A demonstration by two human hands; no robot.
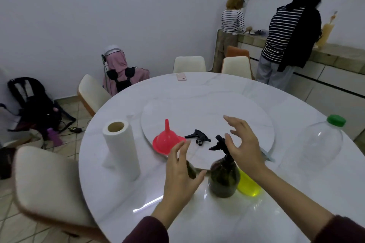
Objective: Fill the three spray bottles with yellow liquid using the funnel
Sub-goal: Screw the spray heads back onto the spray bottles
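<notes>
A dark green spray bottle [224, 177] with a black trigger head stands near the table's front. My right hand [244, 144] hovers open just right of its trigger head, fingers spread. My left hand [180, 175] is open too, in front of a second dark bottle [191, 169] that it mostly hides. A bottle of yellow liquid [247, 184] sits behind my right wrist. The red funnel [167, 141] lies mouth-down, spout up, on the turntable's edge. A loose black trigger head [198, 136] lies beside it.
A paper towel roll [121, 148] stands at the left. A large clear jug with a green cap [321, 140] sits at the right. A pink phone [181, 77] lies at the far edge. Chairs ring the round white table [217, 213]. Other people stand at a counter behind.
</notes>
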